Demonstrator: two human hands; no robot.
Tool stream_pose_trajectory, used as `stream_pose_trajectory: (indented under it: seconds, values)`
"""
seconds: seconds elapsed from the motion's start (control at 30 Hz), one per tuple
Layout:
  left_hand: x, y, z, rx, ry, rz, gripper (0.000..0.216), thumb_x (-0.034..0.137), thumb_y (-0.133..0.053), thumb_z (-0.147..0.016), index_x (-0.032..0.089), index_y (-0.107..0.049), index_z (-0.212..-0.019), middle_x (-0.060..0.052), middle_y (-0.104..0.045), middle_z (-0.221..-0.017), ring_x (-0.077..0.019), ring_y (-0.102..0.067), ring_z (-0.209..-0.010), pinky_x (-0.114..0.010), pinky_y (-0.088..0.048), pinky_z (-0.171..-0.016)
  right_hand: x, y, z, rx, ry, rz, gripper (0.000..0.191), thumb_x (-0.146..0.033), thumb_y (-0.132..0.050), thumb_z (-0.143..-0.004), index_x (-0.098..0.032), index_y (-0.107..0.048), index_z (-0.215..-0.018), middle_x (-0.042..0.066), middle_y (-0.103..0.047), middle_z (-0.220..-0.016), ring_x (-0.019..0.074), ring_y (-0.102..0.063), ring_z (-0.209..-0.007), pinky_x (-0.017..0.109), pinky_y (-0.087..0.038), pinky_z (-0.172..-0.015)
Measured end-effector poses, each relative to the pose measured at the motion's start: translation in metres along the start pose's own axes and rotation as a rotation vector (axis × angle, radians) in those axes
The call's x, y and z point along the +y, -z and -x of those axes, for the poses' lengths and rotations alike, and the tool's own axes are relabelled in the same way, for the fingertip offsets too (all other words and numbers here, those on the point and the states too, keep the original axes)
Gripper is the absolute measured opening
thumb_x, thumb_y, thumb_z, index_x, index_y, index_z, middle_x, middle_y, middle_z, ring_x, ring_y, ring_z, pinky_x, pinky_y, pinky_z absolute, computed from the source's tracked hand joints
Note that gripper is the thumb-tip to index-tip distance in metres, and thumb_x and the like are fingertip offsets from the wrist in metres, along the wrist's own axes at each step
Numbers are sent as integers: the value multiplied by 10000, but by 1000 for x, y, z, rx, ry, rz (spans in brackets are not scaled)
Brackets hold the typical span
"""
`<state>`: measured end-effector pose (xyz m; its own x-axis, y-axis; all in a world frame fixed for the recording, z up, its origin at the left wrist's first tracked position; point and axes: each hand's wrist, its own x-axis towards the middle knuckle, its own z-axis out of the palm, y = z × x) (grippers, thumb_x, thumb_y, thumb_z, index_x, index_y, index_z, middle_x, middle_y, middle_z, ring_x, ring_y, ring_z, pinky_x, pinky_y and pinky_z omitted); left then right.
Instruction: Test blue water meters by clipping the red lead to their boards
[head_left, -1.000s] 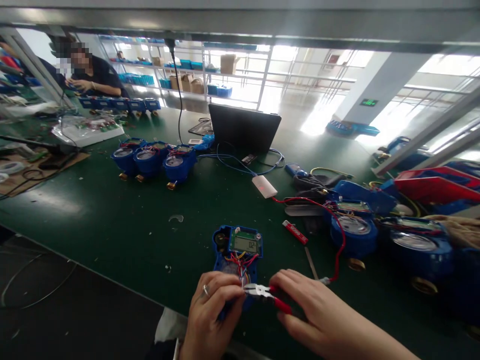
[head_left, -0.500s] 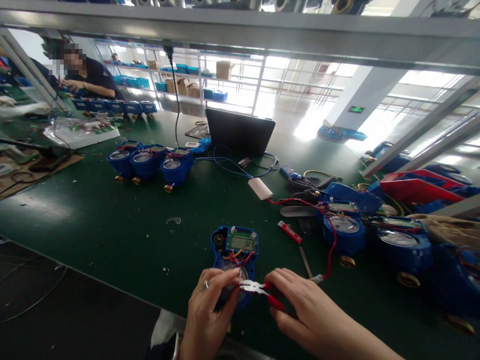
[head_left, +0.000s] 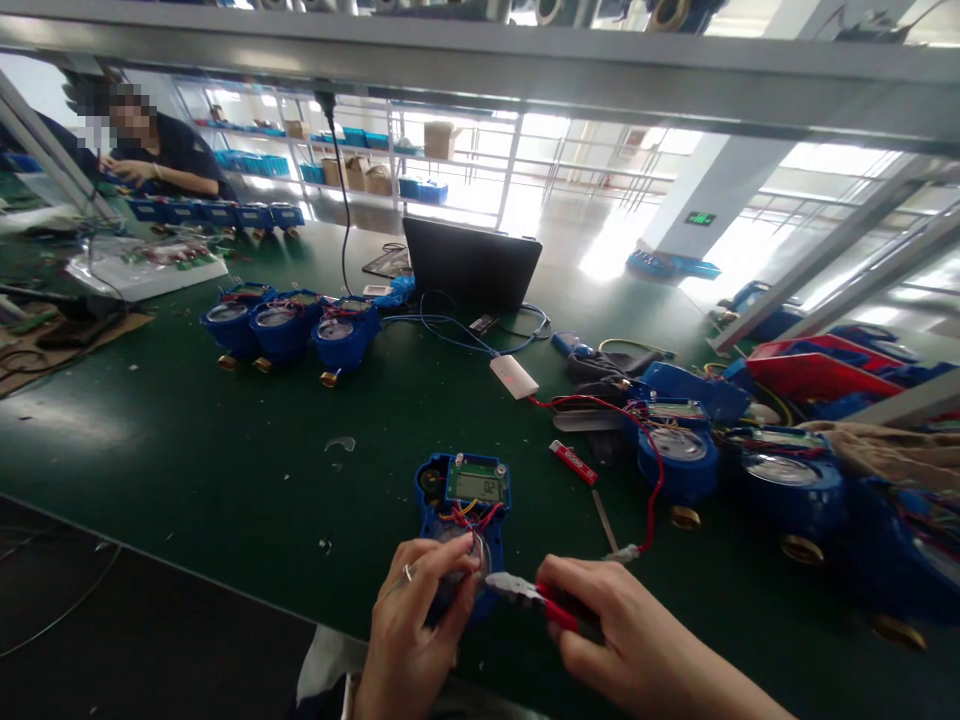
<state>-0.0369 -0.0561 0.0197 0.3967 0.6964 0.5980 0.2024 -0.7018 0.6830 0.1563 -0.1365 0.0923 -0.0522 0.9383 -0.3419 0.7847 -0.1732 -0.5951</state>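
An opened blue water meter (head_left: 459, 510) lies on the green table (head_left: 225, 450) in front of me, its small LCD board and coloured wires exposed. My left hand (head_left: 416, 625), a ring on one finger, is curled over the meter's near end with its fingertips pinched at the wires. My right hand (head_left: 622, 635) is closed round red-handled pliers (head_left: 536, 596), whose metal jaws point left at the meter's lower body, close to my left fingertips.
Three blue meters (head_left: 285, 330) stand in a row at left, more meters (head_left: 750, 470) crowd the right. A laptop (head_left: 471, 262), blue cables, a white dongle (head_left: 514, 377) and a red tool (head_left: 573, 462) lie mid-table. A person (head_left: 161, 150) works at far left.
The view has drifted slightly, so everything sits a little further left. My right hand with the pliers has dropped a little lower. My left fingers stay at the wires.
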Motion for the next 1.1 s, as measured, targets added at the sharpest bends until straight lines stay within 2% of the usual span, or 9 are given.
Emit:
stream_pose_trajectory:
  seconds: [0.1, 0.2, 0.33, 0.5, 0.6, 0.7, 0.83, 0.93, 1.1]
  values:
    - [3, 1, -2, 18, -33, -1, 206, 137, -583, -925, 216, -614, -1114, -8, -738, -805, -144, -682, -746, -214, -577, -684, 20, -1, 8, 111, -46, 20, 157, -182, -484, -795, -211, -614, -878, 15, -657, -801, 172, -596, -704, 276, -459, -650]
    - [6, 5, -2, 11, -115, 5, 267, 38, -611, -866, 204, -616, -1075, -7, -736, -795, -138, -668, -709, -218, -570, -666, 53, -4, 7, 295, -58, 210, 352, -217, -557, -795, -186, -641, -1136, 116, -689, -1126, 289, -629, -1024, 443, -504, -882]
    - [0, 9, -2, 21, -214, 89, 366, -24, -645, -810, 198, -612, -1099, 2, -727, -792, -141, -649, -710, -243, -563, -679, 86, -13, -9, 304, 83, 410, 530, -87, -638, -734, -175, -635, -1256, 158, -637, -1325, 387, -494, -1314, 672, -298, -1104]
    - [-32, 8, -15, 121, 21, 48, 347, 130, -615, -890, 240, -590, -1218, -72, -620, -1228, -212, -596, -1144, -365, -509, -968, 91, -19, -21, 266, 135, 342, 645, 29, -675, -715, -336, -651, -1246, 13, -553, -1462, 315, -356, -1439, 625, -192, -1183]
    - [-52, 5, -32, 6, 227, 31, 365, 364, -574, -934, 237, -566, -1276, -114, -539, -1381, -296, -512, -1290, -514, -443, -1062, 92, -15, -9, 352, -2, 256, 507, -59, -674, -799, -284, -646, -1253, 63, -586, -1424, 303, -476, -1362, 555, -350, -1134]
    - [-65, 0, -47, -135, 345, 131, 499, 520, -538, -918, 209, -562, -1308, -140, -512, -1437, -342, -481, -1332, -581, -395, -1095, 99, -11, 17, 463, -227, 127, 210, -252, -541, -948, -189, -680, -1091, 116, -734, -1096, 254, -715, -959, 430, -579, -840]
    - [-71, -5, -58, -303, 466, 313, 543, 574, -597, -862, 215, -614, -1269, -128, -645, -1296, -332, -641, -1146, -489, -555, -935, 117, -19, 46, 547, -479, -74, 349, -480, -506, -939, -182, -673, -872, 82, -728, -757, 241, -704, -633, 383, -577, -594]
    - [-68, -6, -61, -342, 515, 401, 475, 526, -669, -825, 216, -659, -1185, -95, -731, -1098, -292, -721, -939, -411, -616, -781, 129, -31, 49, 609, -588, -228, 485, -606, -556, -868, -151, -673, -987, 83, -723, -736, 256, -694, -603, 402, -568, -578]
    - [-57, -5, -55, -301, 514, 399, 401, 422, -694, -808, 217, -671, -1152, -89, -725, -1100, -281, -713, -959, -409, -607, -807, 132, -38, 30, 694, -550, -516, 523, -618, -622, -809, -172, -671, -1077, 56, -732, -808, 215, -644, -577, 347, -528, -505]
